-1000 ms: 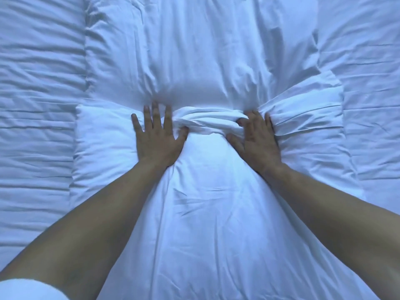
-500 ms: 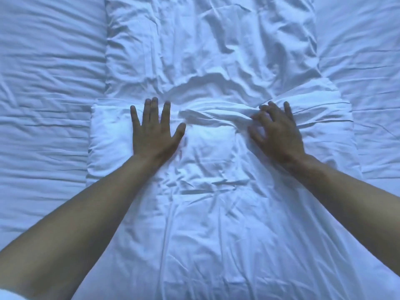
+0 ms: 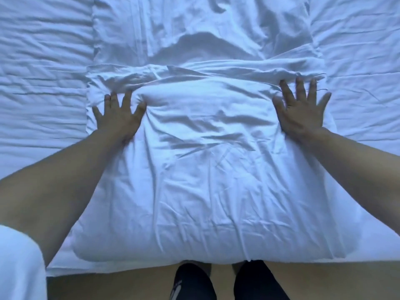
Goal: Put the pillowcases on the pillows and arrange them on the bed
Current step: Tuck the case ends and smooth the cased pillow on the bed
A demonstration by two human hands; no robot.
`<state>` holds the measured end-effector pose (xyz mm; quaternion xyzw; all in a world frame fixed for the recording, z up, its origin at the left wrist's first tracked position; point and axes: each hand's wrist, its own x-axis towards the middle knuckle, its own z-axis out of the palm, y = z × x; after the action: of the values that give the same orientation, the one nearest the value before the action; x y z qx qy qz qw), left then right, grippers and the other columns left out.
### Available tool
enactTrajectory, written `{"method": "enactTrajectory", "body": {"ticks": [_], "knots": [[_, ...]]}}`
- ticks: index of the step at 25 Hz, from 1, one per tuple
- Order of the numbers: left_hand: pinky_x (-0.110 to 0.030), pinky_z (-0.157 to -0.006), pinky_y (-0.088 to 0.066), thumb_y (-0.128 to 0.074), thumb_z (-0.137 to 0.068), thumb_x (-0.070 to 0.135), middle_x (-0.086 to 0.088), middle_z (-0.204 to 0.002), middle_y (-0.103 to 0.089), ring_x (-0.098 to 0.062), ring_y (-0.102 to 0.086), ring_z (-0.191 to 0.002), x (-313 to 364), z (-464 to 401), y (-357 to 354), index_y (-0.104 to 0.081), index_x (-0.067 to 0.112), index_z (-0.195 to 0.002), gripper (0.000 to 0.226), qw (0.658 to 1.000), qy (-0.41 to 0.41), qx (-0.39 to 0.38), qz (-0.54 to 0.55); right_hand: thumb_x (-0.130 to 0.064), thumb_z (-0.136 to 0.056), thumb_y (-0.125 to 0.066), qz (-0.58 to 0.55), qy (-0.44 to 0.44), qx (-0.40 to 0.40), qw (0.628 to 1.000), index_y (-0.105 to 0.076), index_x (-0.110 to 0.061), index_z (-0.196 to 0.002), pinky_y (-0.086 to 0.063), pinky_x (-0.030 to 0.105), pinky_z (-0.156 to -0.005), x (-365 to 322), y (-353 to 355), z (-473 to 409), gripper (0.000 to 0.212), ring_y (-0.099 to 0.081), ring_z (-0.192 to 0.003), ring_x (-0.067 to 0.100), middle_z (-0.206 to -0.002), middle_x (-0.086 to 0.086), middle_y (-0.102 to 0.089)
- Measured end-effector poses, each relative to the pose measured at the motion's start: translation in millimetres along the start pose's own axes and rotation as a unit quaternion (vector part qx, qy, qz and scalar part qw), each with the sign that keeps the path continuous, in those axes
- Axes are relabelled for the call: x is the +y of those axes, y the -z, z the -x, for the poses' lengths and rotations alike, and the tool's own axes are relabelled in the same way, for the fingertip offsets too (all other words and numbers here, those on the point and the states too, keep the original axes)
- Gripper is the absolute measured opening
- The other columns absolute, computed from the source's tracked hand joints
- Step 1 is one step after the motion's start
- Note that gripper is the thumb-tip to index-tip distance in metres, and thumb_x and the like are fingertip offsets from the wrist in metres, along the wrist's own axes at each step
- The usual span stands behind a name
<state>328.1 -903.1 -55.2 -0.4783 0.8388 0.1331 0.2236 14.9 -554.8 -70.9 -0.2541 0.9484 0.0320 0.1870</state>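
Dark shoes (image 3: 225, 282) seen bottom centre | cased pillow (image 3: 203, 174) laid mid-frame on bed (image 3: 39, 61) | left hand (image 3: 118, 114) and right hand (image 3: 300, 111) pressed flat, fingers spread, gripping nothing, at far pillowcase edge (image 3: 205, 71) | second pillow (image 3: 194, 24) beyond, top centre

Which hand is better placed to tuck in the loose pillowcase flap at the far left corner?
Left. The left hand lies flat beside the rumpled flap; the right hand presses the opposite end of the pillow.

Tan floor (image 3: 129, 284), dim bluish light.
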Motion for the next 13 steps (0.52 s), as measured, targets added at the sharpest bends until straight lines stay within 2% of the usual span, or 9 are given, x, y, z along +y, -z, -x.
{"method": "enactTrajectory", "body": {"ticks": [2,3,5,7,8,10,13], "knots": [[-0.063,-0.121,0.001,-0.011,-0.093,0.075,-0.011,-0.17,0.002,-0.029,0.004,-0.156,4,41,4,-0.003,0.027,-0.162,0.085,0.999,-0.002,0.025,0.033,-0.071,-0.096,-0.009,-0.017,-0.002,-0.004,1.0,-0.009,-0.04,-0.161,0.009,0.066,-0.119,-5,13,26,0.071,0.012,-0.155,0.034,-0.171,-0.001,0.004],[-0.064,-0.121,0.001,-0.013,-0.093,0.075,-0.011,-0.17,0.005,-0.029,0.006,-0.156,10,72,-3,-0.001,0.028,-0.162,0.085,0.998,-0.031,0.036,0.03,-0.072,-0.096,-0.011,-0.034,0.016,-0.009,0.999,-0.008,-0.039,-0.161,0.009,0.064,-0.12,-15,16,49,0.072,0.013,-0.155,0.034,-0.171,0.001,0.004],[-0.066,-0.119,0.005,-0.017,-0.091,0.077,-0.009,-0.169,0.013,-0.03,0.014,-0.155,26,146,-32,0.002,0.032,-0.162,0.087,0.991,-0.129,0.034,-0.023,-0.071,-0.096,-0.014,-0.049,0.106,-0.024,0.993,-0.008,-0.04,-0.161,0.008,0.061,-0.121,-41,5,113,0.072,0.013,-0.156,0.033,-0.171,0.0,0.005],[-0.07,-0.117,0.006,-0.02,-0.091,0.078,-0.006,-0.169,0.017,-0.03,0.018,-0.154,21,219,-67,0.003,0.036,-0.161,0.085,0.981,-0.167,0.039,-0.085,-0.07,-0.097,-0.018,-0.007,0.185,-0.04,0.982,-0.009,-0.04,-0.161,0.005,0.06,-0.123,-45,-23,190,0.071,0.011,-0.156,0.031,-0.171,0.0,0.005],[-0.07,-0.117,0.006,-0.018,-0.092,0.078,-0.004,-0.169,0.018,-0.03,0.018,-0.154,6,241,-80,0.003,0.038,-0.16,0.082,0.982,-0.155,0.036,-0.1,-0.068,-0.098,-0.019,0.01,0.194,-0.032,0.98,-0.011,-0.038,-0.161,0.001,0.06,-0.123,-32,-37,217,0.07,0.009,-0.157,0.03,-0.171,0.0,0.004],[-0.07,-0.118,0.003,-0.008,-0.091,0.08,0.0,-0.168,0.021,-0.029,0.019,-0.154,-43,269,-100,0.007,0.042,-0.159,0.079,0.992,-0.074,0.004,-0.097,-0.064,-0.101,-0.017,0.019,0.166,-0.033,0.985,-0.012,-0.033,-0.162,-0.005,0.059,-0.124,14,-56,252,0.069,0.006,-0.157,0.027,-0.171,0.0,0.004],[-0.07,-0.117,-0.001,0.006,-0.085,0.084,-0.007,-0.167,0.022,-0.03,0.019,-0.154,-94,284,-109,0.012,0.039,-0.159,0.087,0.997,0.03,-0.03,-0.062,-0.063,-0.102,-0.01,0.028,0.121,-0.044,0.991,-0.011,-0.029,-0.163,-0.003,0.056,-0.125,59,-61,267,0.07,0.01,-0.157,0.026,-0.171,0.002,0.006]]}}
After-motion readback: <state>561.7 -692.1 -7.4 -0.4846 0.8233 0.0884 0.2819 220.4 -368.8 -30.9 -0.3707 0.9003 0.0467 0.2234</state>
